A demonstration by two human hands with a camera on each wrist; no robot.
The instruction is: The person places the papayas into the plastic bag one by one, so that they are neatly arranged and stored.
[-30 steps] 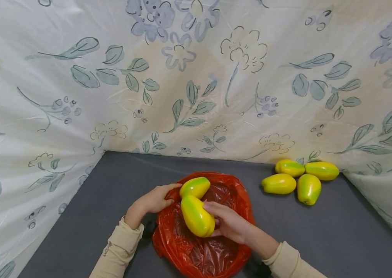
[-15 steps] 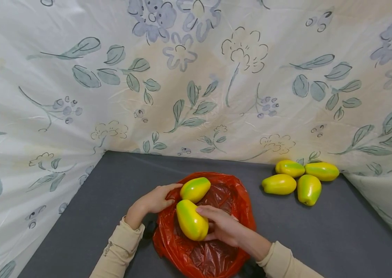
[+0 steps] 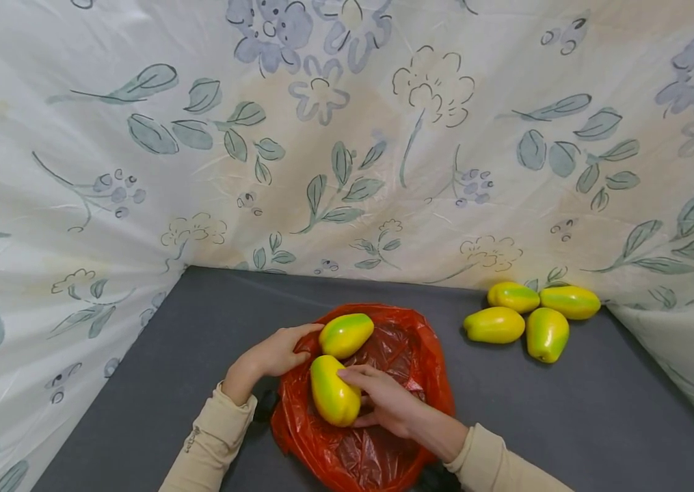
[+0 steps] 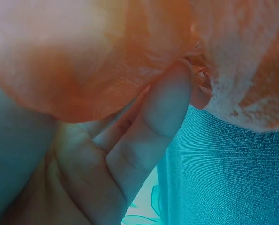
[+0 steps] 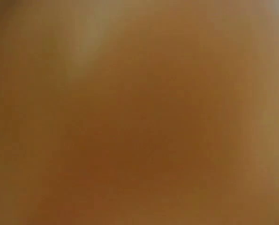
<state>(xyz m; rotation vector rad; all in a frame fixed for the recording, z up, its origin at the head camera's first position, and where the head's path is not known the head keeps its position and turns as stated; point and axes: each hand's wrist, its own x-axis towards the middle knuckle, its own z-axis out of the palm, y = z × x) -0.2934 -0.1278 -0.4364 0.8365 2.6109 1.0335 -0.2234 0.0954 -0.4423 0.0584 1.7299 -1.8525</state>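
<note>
A red plastic bag (image 3: 439,362) lies with its mouth spread wide in the head view. My left hand (image 3: 269,352) grips its left rim; the left wrist view shows the thumb (image 4: 165,103) against the bag's film (image 4: 106,61). Inside the bag, my right hand (image 3: 386,403) holds a yellow-green papaya (image 3: 329,389), thumb on top and fingers on its right side. A second papaya (image 3: 347,335) rests in the bag just behind, close to the left fingertips. The right wrist view is an orange-brown blur.
Several more papayas (image 3: 494,325) lie grouped on the dark grey cloth (image 3: 230,301) at the back right. A floral curtain (image 3: 347,171) hangs behind and along both sides. Dark objects (image 3: 267,405) show at the wrists.
My right hand has moved left with its papaya, bringing it toward the bag's left side, in front of the other papaya. The left hand stays at the rim.
</note>
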